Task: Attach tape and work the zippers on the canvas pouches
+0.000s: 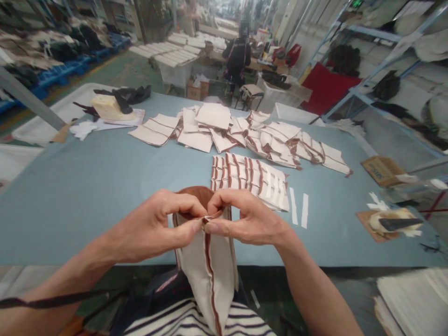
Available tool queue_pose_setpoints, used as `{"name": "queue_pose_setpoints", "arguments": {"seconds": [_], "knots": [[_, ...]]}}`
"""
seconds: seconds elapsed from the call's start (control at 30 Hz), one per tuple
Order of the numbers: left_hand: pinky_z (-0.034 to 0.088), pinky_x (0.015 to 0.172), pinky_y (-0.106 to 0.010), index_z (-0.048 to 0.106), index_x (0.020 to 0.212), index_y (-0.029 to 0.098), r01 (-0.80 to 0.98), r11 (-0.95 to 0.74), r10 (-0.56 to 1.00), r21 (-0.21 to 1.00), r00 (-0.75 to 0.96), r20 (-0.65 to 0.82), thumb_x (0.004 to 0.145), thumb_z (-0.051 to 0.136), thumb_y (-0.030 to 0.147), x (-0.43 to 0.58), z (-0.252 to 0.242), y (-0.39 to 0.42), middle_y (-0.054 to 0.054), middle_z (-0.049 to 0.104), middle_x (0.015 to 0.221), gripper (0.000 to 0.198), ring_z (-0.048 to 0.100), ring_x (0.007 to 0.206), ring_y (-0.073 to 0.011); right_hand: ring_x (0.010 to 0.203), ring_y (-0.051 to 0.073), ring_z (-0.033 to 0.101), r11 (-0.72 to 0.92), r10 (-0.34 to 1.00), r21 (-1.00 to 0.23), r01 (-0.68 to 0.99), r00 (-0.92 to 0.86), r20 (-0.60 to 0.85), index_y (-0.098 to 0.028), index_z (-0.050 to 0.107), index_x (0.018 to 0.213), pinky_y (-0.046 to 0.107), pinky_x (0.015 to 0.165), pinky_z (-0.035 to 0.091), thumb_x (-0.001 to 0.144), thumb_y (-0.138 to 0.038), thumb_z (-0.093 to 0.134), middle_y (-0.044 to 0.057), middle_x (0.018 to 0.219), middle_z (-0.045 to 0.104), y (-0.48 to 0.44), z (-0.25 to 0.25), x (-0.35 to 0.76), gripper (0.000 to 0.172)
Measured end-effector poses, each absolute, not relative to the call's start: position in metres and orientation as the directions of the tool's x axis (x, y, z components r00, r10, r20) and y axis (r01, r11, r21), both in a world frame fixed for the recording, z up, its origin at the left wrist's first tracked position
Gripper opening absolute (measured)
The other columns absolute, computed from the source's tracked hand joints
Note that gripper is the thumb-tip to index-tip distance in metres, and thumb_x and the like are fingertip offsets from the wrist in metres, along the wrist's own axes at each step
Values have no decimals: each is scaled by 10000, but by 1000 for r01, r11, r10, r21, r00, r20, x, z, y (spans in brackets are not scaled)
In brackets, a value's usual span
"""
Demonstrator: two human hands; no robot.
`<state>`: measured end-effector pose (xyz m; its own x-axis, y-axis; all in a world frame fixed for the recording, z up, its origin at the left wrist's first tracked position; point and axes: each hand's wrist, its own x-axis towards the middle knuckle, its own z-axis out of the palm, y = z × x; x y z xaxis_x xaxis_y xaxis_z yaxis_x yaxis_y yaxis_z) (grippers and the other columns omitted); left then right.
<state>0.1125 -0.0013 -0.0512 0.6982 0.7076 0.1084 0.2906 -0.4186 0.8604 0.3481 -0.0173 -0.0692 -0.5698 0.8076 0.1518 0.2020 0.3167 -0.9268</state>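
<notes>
Between my hands hangs a sewn piece (194,254), cream outside and brown inside, shaped like an open pouch with a brown seam down its front. My left hand (170,223) pinches the top rim at the seam, thumb in front and fingers inside. Right beside it my right hand (241,217) pinches the same rim, the two thumbs almost touching. The lower end of the piece reaches down over a striped shirt (182,319). Just beyond my hands lies a stack of cream pieces with brown edges (245,175), with two white strips (299,207) at its right.
More cream pieces (213,123) lie heaped along the far side of the blue table (87,200). A glue-smeared block (392,221) on a brown board sits at right, near a cardboard box (381,170). A person (237,56) stands farther back; shelves (381,102) rise at right.
</notes>
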Motion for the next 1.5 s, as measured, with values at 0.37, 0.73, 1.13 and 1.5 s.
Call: {"name": "queue_pose_setpoints", "arguments": {"seconds": [0.37, 0.73, 1.13, 1.5], "knots": [[394, 515, -179, 675, 733, 162, 249, -228, 756, 941, 655, 10, 875, 559, 266, 115, -66, -7, 34, 633, 643, 211, 507, 562, -99, 685, 123, 436, 210, 800, -950, 229, -599, 33, -234, 471, 760, 258, 628, 344, 934, -376, 629, -55, 741, 497, -17, -75, 334, 274], [408, 580, -180, 729, 893, 173, 270, -342, 628, 900, 778, 5, 1007, 633, 306, 93, -66, 2, 43, 662, 743, 200, 537, 639, -102, 728, 125, 558, 345, 774, -893, 289, -626, 97, -202, 602, 859, 253, 688, 408, 976, -358, 675, -29, 806, 644, -18, -74, 335, 208], [433, 638, -197, 673, 896, 186, 264, -490, 628, 831, 767, 127, 1060, 537, 218, 92, -68, -11, 36, 663, 774, 215, 578, 689, -114, 778, 167, 638, 479, 796, -744, 466, -588, 144, -203, 656, 925, 280, 736, 416, 952, -328, 659, 16, 864, 725, -27, -78, 330, 128], [388, 511, -200, 602, 870, 180, 240, -1, 666, 971, 724, -179, 1006, 634, 513, 86, -77, -13, 25, 578, 731, 361, 477, 598, -116, 703, 127, 592, 552, 738, -737, 391, -640, 213, -192, 655, 883, 251, 687, 384, 1023, -385, 641, 2, 787, 688, -19, -87, 328, 239]]}}
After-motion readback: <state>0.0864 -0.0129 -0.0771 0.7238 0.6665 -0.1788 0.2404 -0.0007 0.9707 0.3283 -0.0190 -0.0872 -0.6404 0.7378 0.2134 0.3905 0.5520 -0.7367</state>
